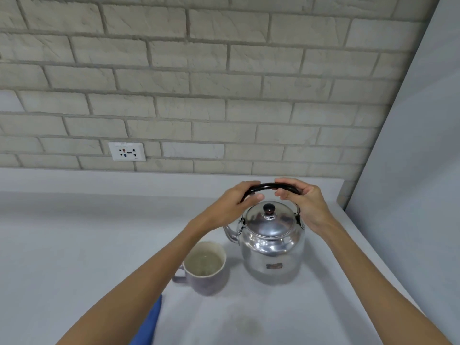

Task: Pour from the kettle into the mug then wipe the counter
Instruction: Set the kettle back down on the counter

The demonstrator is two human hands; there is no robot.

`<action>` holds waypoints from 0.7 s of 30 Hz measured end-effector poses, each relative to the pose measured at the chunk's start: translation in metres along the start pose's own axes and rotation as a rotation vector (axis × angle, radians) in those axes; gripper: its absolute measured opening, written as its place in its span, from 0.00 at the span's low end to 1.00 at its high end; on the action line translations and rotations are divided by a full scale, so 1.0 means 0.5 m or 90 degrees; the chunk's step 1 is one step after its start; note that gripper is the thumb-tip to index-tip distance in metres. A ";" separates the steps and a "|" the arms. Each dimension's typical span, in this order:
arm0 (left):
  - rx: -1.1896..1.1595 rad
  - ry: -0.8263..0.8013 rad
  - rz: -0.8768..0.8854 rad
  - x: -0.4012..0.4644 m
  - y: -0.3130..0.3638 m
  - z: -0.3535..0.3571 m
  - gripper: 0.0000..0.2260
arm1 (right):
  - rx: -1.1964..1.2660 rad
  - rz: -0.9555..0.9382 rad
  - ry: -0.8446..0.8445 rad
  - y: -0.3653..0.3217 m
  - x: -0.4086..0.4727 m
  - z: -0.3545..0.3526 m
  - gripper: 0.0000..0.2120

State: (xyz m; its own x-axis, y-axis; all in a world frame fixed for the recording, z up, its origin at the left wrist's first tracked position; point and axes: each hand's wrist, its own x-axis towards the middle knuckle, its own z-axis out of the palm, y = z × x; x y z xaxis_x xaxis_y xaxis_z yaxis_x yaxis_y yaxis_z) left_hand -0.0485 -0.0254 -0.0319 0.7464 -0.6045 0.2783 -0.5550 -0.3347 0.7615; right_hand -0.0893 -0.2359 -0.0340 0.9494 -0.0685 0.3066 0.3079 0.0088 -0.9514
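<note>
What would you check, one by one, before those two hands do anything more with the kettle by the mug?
1. Grip: left hand and right hand both curl around the black handle: ok.
2. Lid seated on the kettle: ok, it looks flush.
3. Spout aimed toward the mug: ok, it points left, the mug's side.
4. Mug upright on the counter, free of the kettle: ok.
5. Room left in the mug: not ok, it already holds liquid close to the rim.
6. Blue cloth near for wiping: ok, it lies under the left forearm.
7. Water in the kettle: cannot tell.
</note>
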 end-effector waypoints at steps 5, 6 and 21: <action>-0.042 0.023 -0.023 0.028 -0.044 0.014 0.13 | 0.026 0.032 0.023 0.054 0.013 0.004 0.14; -0.059 0.025 -0.028 0.032 -0.054 0.014 0.12 | 0.028 0.035 0.024 0.064 0.017 0.007 0.14; -0.082 0.087 -0.075 0.095 -0.132 0.047 0.10 | -0.081 0.044 -0.001 0.152 0.087 0.015 0.08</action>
State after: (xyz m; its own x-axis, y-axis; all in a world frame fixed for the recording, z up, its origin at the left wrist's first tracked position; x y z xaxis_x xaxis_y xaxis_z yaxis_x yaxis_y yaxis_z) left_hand 0.0147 -0.0489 -0.0825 0.8514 -0.4596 0.2526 -0.4153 -0.2967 0.8599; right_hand -0.0243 -0.2306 -0.0927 0.9684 -0.0699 0.2395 0.2309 -0.1127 -0.9664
